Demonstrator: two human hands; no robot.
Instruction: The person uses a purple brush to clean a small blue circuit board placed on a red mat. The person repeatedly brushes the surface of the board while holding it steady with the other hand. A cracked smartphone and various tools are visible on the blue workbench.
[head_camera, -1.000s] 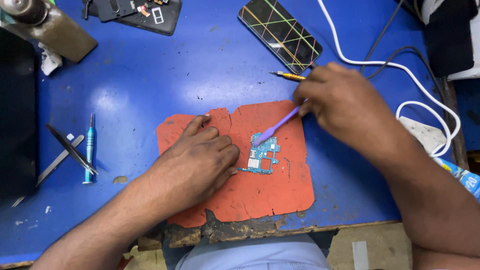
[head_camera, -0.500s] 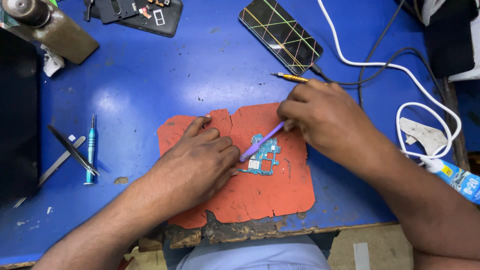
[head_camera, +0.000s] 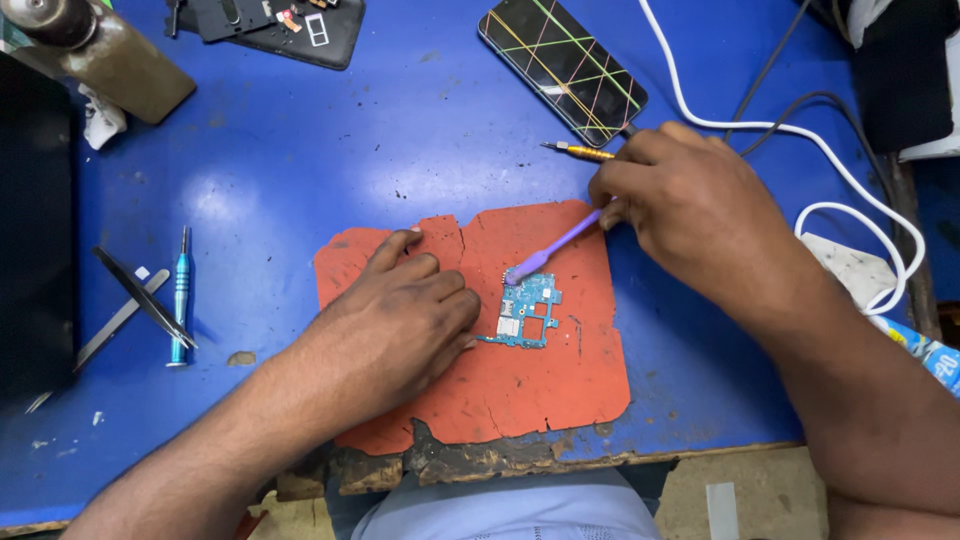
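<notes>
Circuit board (head_camera: 528, 312) on orange mat (head_camera: 560, 385), brushed by purple brush (head_camera: 556, 247)

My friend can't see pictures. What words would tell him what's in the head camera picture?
A person's right hand holds a purple brush with its tip on a small teal circuit board, which the left hand steadies on a worn orange mat. Around them on the blue table lie a blue screwdriver, tweezers and a phone.

One head-worn camera looks almost straight down, close above the blue table (head_camera: 330, 150) (its near edge along the bottom), with the orange mat (head_camera: 540, 400) just below frame centre.
</notes>
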